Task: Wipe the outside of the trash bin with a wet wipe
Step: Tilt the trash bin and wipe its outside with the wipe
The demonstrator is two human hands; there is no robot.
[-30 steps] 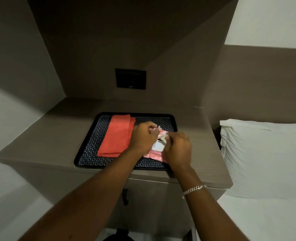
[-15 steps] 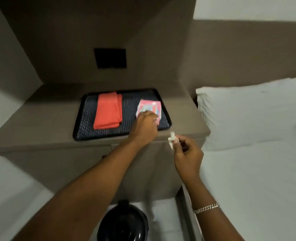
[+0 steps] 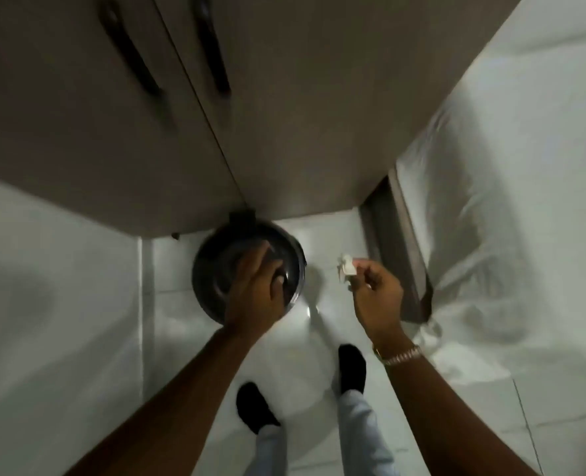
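Observation:
A round black trash bin (image 3: 216,269) with a domed lid stands on the white floor against the foot of the bedside cabinet. My left hand (image 3: 259,290) is over the lid with spread fingers, resting on or just above its right half; contact is unclear. My right hand (image 3: 375,297) hovers to the right of the bin, fingertips pinched on a small crumpled white wet wipe (image 3: 346,269). The wipe is clear of the bin.
The brown cabinet (image 3: 284,115) with two dark door handles fills the top of the view. A bed with white sheets (image 3: 508,201) runs along the right. My two feet in dark socks (image 3: 351,367) stand on the white tile floor below the bin.
The view has dropped from the cabinet top to the floor. My left hand left the pink wipe pack on the tray and came down onto the bin lid. My right hand lowered with the wipe.

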